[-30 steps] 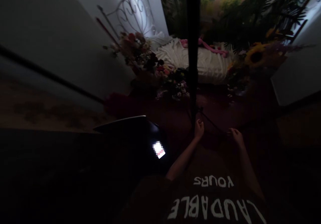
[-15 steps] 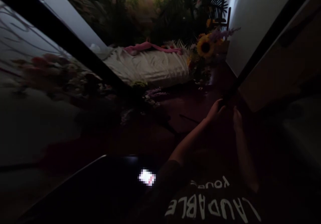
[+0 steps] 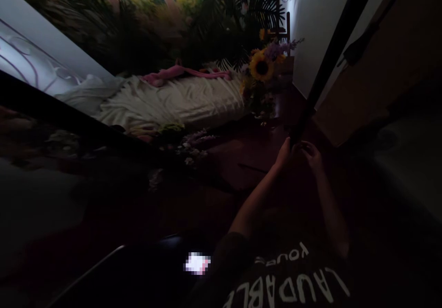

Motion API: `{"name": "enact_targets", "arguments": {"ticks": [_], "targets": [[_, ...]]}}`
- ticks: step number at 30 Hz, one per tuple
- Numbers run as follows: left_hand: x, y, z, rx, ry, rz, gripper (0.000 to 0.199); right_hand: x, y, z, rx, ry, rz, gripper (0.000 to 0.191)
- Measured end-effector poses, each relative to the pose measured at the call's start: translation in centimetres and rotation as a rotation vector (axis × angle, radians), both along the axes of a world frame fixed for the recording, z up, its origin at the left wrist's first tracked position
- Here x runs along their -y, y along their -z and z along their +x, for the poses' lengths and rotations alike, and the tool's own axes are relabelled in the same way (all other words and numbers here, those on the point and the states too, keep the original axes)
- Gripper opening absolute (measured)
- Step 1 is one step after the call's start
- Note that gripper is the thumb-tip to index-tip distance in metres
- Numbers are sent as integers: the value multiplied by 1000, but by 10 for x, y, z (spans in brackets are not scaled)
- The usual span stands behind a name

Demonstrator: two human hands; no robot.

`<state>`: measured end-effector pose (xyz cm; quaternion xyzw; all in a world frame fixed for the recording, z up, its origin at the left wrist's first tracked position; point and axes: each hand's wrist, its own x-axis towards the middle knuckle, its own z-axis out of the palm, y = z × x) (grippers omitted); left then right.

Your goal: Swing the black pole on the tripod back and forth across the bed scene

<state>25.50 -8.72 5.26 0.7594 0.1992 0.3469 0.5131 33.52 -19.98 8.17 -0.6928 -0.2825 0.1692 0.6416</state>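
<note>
A slim black pole (image 3: 331, 57) slants from the top right down to my hands. My left hand (image 3: 284, 152) is closed around its lower part, the fingers partly hidden in the dark. Just right of the pole is my right hand (image 3: 312, 156), with its fingers bent and apart and their tips close to the pole. Whether those tips touch it is too dark to tell. A thin dark rod (image 3: 253, 167) extends low to the left of my left forearm.
Another dark bar (image 3: 69, 110) crosses the left side. Ahead stands a low seat draped in cream cloth (image 3: 179, 103) with a pink plush toy (image 3: 169, 73). Sunflowers (image 3: 261, 66) are at its right end. A dark glossy surface (image 3: 113, 276) with a bright blurred patch lies lower left.
My view has shifted, and the pole now stands steeper. My right hand has gone from nearly straight fingers to bent ones, nearer the pole. My left hand stays on the pole.
</note>
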Motion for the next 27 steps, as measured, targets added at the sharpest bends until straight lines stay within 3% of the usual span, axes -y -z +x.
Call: {"name": "enact_targets", "arguments": {"ticks": [4, 7, 9, 14, 17, 23, 27], "targets": [[-1, -1, -1, 14, 8, 16, 30, -2, -3, 1, 63, -14, 28, 28], [0, 0, -1, 15, 14, -11, 31, -2, -5, 2, -9, -51, 70, 54], [0, 2, -1, 21, 15, -35, 32, 0, -7, 4, -10, -59, 56, 60], [1, 5, 1, 33, -7, -41, 33, 0, -18, 2, 81, 17, 62, 45], [0, 6, 2, 39, 15, -30, 34, -9, -27, -4, 120, -32, 73, 44], [-5, 12, 5, 84, 40, -30, 33, -32, -36, -13, 373, 19, -173, 42], [-5, 11, 5, 66, 44, -44, 37, -37, -47, -11, 439, 47, -134, 46]]}}
